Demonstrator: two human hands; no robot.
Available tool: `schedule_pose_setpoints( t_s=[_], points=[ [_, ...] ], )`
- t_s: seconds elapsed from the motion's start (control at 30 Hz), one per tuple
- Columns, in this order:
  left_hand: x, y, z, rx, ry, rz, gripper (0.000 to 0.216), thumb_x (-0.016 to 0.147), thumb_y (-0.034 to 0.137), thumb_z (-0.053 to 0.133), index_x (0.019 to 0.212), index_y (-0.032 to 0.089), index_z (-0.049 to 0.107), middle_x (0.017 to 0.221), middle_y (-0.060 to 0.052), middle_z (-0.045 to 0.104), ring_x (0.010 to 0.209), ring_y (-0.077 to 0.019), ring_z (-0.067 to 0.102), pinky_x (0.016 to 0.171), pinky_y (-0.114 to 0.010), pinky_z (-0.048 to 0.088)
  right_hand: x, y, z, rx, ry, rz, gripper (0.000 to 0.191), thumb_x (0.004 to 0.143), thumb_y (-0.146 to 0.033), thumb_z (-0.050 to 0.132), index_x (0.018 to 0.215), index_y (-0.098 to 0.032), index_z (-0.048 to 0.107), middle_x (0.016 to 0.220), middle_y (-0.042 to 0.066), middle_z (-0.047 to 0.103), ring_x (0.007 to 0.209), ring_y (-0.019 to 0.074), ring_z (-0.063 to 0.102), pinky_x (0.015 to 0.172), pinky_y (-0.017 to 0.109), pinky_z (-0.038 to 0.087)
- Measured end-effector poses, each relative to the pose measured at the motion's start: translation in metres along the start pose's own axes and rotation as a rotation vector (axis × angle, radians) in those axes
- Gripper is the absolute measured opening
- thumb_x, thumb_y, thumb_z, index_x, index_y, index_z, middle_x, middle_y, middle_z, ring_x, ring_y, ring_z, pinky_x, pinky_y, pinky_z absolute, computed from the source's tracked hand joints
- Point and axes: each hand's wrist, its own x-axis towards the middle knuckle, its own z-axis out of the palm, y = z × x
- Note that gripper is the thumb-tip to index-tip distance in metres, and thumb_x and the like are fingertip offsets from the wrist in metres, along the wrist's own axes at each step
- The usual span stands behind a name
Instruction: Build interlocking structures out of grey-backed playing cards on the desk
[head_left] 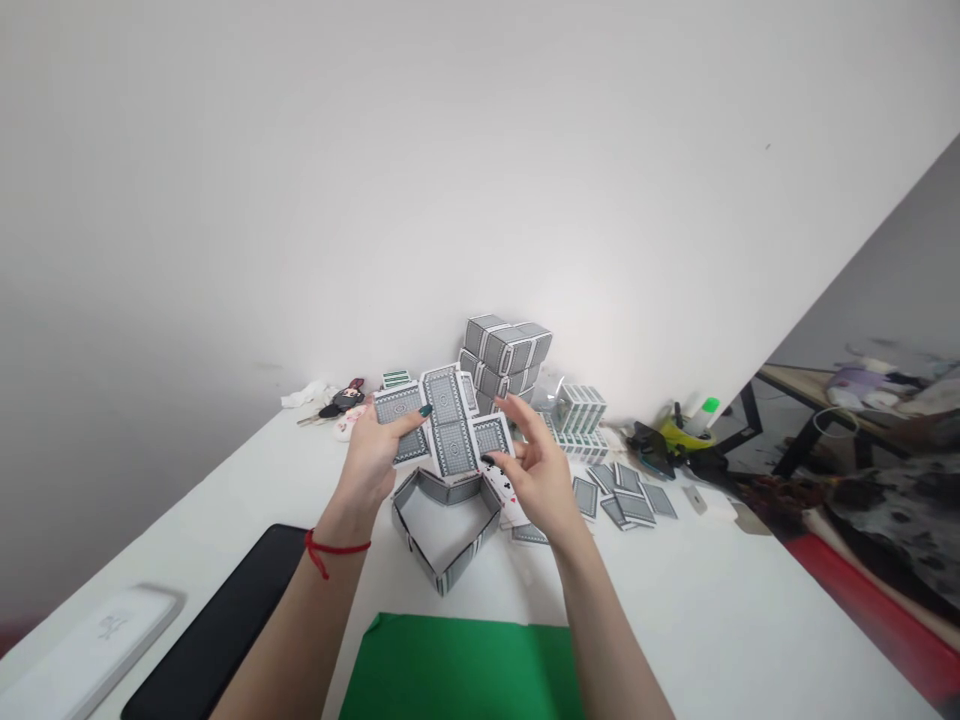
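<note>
Between both hands I hold up a flat piece of joined playing cards [453, 425], their grey patterned backs facing me. My left hand [373, 448] pinches its left side, the thumb lying across a card. At the lower right side, my right hand [538, 465] grips it between thumb and fingers. Just below, a frame of folded cards [442, 575] stands on the table with an open middle. Beside my right hand lie a face-up card [504, 492] and a face-down card [529, 535]. Behind the hands rises a stack of boxes folded from cards [510, 345].
Loose cards [628, 495] and green-striped card boxes [581, 410] lie to the right. A yellow holder [686, 437] stands farther right. In front is a green sheet [461, 665]. A black slab [225, 620] and a white case [97, 650] sit at left, below the white wall [480, 180].
</note>
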Motion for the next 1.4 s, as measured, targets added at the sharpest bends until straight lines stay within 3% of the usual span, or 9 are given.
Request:
schedule_pose_setpoints(
  t_s=[0.1,0.27,0.57,0.63,0.73,0.83,0.9,1.03,1.4],
  points=[
    [-0.001,-0.001,0.002,-0.004,0.019,0.030,0.033,0.054,0.012,0.075,0.084,0.013,0.061,0.092,-0.008,0.070,0.090,-0.0228,0.065,0.086,-0.040,0.050,0.001,0.007,0.004,0.003,0.023,0.008,0.069,0.074,-0.028,0.061,0.137,-0.030,0.034,0.133,0.008,0.048,0.063,0.0134,0.062,0.055,0.028,0.055],
    [-0.004,-0.002,0.005,0.002,0.039,0.073,0.034,0.054,0.015,0.077,0.084,0.013,0.061,0.087,-0.007,0.071,0.088,-0.0226,0.065,0.086,-0.041,0.050,0.002,0.014,0.010,0.053,0.057,0.025,0.046,0.078,-0.029,0.056,0.123,-0.020,0.054,0.116,0.007,0.063,0.099,0.0228,0.063,0.077,0.037,0.055],
    [-0.007,-0.006,0.009,0.006,-0.009,0.073,0.039,0.054,0.019,0.078,0.089,0.013,0.063,0.094,-0.009,0.070,0.088,-0.0236,0.066,0.084,-0.041,0.050,0.003,0.012,0.010,0.027,0.108,0.089,0.045,0.079,-0.032,0.055,0.122,-0.020,0.055,0.118,0.008,0.062,0.105,0.0245,0.059,0.085,0.043,0.052],
    [-0.008,-0.009,0.012,-0.016,0.014,0.097,0.037,0.055,0.018,0.077,0.089,0.013,0.063,0.093,-0.009,0.070,0.089,-0.0233,0.065,0.085,-0.040,0.050,0.001,0.012,0.013,-0.068,0.219,0.041,0.045,0.080,-0.032,0.054,0.123,-0.018,0.054,0.116,0.010,0.062,0.104,0.0247,0.060,0.086,0.044,0.051],
    [-0.012,-0.016,0.017,-0.051,0.107,0.189,0.037,0.057,0.018,0.076,0.091,0.015,0.062,0.096,-0.008,0.070,0.091,-0.0218,0.065,0.087,-0.040,0.049,-0.005,0.011,0.022,-0.335,0.434,-0.150,0.037,0.084,-0.030,0.050,0.119,-0.019,0.057,0.116,0.011,0.061,0.111,0.0251,0.055,0.096,0.048,0.043],
    [-0.018,-0.021,0.024,-0.071,0.163,0.277,0.039,0.061,0.020,0.074,0.098,0.016,0.060,0.100,-0.007,0.068,0.092,-0.0195,0.064,0.091,-0.038,0.047,-0.012,0.009,0.034,-0.547,0.443,-0.330,0.034,0.085,-0.028,0.051,0.117,-0.022,0.058,0.123,0.010,0.057,0.122,0.0263,0.044,0.104,0.051,0.033],
    [-0.023,-0.020,0.028,-0.084,0.159,0.304,0.041,0.064,0.021,0.072,0.102,0.017,0.059,0.102,-0.007,0.068,0.093,-0.0191,0.064,0.092,-0.038,0.046,-0.013,0.009,0.040,-0.613,0.383,-0.359,0.041,0.084,-0.031,0.053,0.123,-0.020,0.053,0.132,0.011,0.048,0.128,0.0277,0.035,0.104,0.052,0.032],
    [-0.029,-0.015,0.033,-0.091,0.112,0.320,0.044,0.064,0.021,0.073,0.106,0.016,0.058,0.104,-0.009,0.067,0.097,-0.0205,0.062,0.092,-0.038,0.045,-0.011,0.009,0.040,-0.610,0.304,-0.325,0.052,0.084,-0.035,0.053,0.132,-0.018,0.043,0.140,0.013,0.039,0.129,0.0269,0.033,0.104,0.051,0.033],
    [-0.030,-0.016,0.033,-0.054,0.093,0.330,0.044,0.062,0.021,0.074,0.104,0.017,0.059,0.106,-0.009,0.067,0.099,-0.0219,0.062,0.090,-0.038,0.048,-0.010,0.005,0.035,-0.288,0.308,-0.038,0.051,0.074,-0.031,0.063,0.123,-0.021,0.055,0.122,0.008,0.059,0.109,0.0268,0.056,0.095,0.045,0.044]
  ],
)
